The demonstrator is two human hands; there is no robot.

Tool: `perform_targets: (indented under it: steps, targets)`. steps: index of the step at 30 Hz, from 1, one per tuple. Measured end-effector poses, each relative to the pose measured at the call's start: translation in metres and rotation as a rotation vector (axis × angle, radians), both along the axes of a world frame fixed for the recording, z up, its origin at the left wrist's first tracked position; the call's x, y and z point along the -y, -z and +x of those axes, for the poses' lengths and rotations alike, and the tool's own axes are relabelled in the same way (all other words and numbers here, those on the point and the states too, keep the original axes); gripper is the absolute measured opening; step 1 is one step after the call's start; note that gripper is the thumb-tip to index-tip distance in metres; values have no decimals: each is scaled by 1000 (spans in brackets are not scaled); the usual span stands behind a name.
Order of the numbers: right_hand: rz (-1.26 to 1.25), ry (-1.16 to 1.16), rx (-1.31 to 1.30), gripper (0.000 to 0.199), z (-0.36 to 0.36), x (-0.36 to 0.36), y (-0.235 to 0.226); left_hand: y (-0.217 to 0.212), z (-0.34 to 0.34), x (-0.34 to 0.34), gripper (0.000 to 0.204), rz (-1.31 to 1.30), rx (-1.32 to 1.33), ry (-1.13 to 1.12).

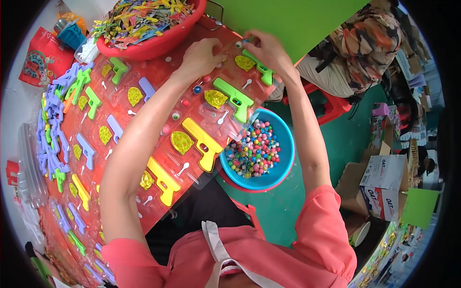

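Lying along the left side of the red desk (156, 66): a heap of purple and green toy guns (54, 122). Next, at the far edge, a red basin (139, 51) piled with coloured strips (144, 21). My left hand (199, 56) is over the desk just right of the basin, fingers curled; cannot tell whether they grip anything. Nearer me, red and blue balls (197, 89) among clear trays. Between my hands, a yellow disc (244, 63) lies just left of a green toy gun (266, 75). My right hand (270, 51) is at that gun's far end, fingers bent, a small ball (238, 44) near their tips; cannot tell whether they pinch it. Off the desk's right edge, a blue basin (287, 161) holds multicoloured balls (252, 151). Farther right, a seated person (367, 50) in patterned clothing, then an open carton (354, 189).
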State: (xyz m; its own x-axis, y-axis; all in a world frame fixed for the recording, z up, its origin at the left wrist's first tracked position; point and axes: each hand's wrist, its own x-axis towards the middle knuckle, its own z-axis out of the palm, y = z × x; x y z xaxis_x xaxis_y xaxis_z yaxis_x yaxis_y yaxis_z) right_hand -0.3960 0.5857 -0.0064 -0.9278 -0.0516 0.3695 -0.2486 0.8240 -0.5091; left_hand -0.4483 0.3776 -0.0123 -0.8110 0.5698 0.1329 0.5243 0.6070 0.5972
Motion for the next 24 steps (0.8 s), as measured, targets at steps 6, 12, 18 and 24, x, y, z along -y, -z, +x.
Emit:
perform_targets:
  steps: [6, 12, 18, 24]
  targets:
    - [178, -17, -52, 22, -23, -3, 10, 10, -14, -10, 33, 91, 46, 12]
    - [-70, -42, -42, 20, -26, 1, 8, 14, -17, -13, 34, 167, 5, -77]
    - [-486, -186, 183, 19, -4, 15, -23, -3, 16, 17, 25, 591, 739, 3]
    - [-447, -421, 278, 21, 13, 95, -27, -31, 105, 119, 23, 487, 697, 63]
